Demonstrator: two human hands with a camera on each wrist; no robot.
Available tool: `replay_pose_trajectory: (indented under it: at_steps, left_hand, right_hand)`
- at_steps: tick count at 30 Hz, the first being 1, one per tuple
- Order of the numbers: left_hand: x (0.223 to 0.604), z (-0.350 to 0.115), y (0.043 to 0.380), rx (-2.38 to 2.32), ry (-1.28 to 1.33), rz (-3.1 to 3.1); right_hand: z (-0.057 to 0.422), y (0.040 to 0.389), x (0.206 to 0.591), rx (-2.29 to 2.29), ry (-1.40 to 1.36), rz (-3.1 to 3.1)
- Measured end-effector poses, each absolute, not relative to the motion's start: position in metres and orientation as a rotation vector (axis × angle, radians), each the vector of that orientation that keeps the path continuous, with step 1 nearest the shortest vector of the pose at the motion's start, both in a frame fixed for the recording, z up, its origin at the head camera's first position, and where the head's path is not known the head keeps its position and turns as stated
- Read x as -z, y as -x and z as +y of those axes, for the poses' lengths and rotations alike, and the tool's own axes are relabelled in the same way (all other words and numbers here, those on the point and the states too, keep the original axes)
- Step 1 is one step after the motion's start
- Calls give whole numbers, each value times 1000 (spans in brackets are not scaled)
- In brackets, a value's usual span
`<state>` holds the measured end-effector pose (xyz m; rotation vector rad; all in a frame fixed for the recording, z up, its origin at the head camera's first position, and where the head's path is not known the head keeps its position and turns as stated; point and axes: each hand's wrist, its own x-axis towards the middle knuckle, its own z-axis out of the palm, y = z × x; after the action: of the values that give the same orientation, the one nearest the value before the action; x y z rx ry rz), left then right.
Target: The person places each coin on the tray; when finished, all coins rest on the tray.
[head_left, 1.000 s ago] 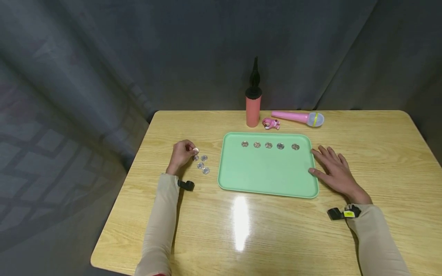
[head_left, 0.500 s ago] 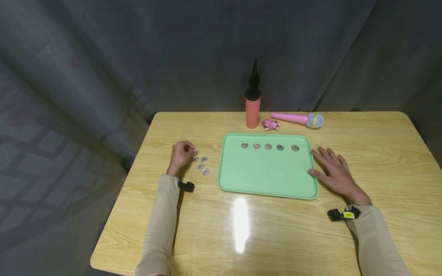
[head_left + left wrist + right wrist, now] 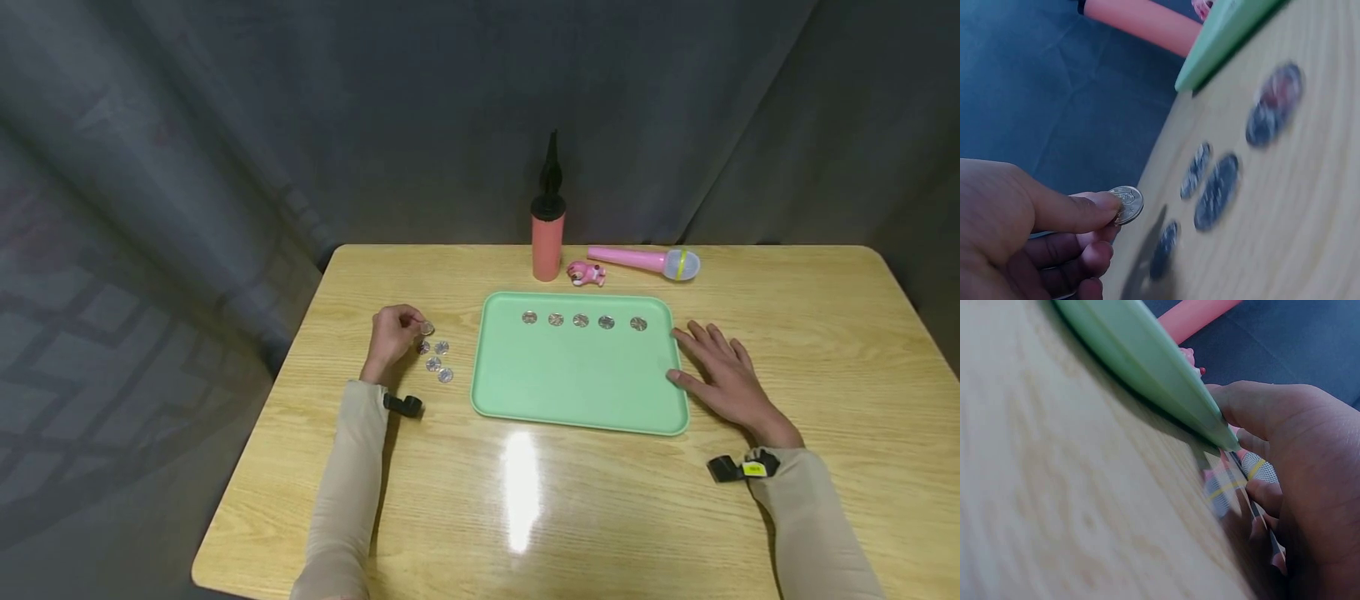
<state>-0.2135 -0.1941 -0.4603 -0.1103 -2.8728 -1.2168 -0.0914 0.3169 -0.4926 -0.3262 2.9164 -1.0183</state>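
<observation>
My left hand pinches a silver coin between thumb and fingers, just above the table at the left. Several more coins lie flat on the wood beside that hand. Along the far side of a mint-green tray, several coins sit in a row. At the tray's right rim rests my right hand, its fingers spread and the thumb touching the edge. In the right wrist view, the fingers lie against the tray's side, holding nothing.
Behind the tray stands a coral cylinder with a black pointed top. A small pink toy figure and a pink toy microphone lie to its right. A dark curtain hangs behind the table.
The coin in my left hand has tilted slightly between the fingertips. The view has shifted a little; my right hand and the tray keep their places.
</observation>
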Motion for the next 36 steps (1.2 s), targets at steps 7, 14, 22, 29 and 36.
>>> replay_pose_trajectory:
  at_steps: [7, 14, 22, 29, 36]
  left_hand:
    - [453, -184, 211, 1394, 158, -2825]
    - [449, -169, 208, 1460, 223, -2808]
    - [446, -148, 206, 1482, 293, -2823]
    - [444, -129, 205, 1533, 359, -2816]
    - [446, -111, 205, 1591, 407, -2819]
  right_hand:
    - [316, 93, 492, 1021, 330, 2911]
    - [315, 94, 489, 1025, 320, 2910]
    - [315, 94, 490, 1034, 321, 2910]
    - [316, 93, 491, 1033, 315, 2905]
    - [317, 92, 492, 1030, 309, 2905]
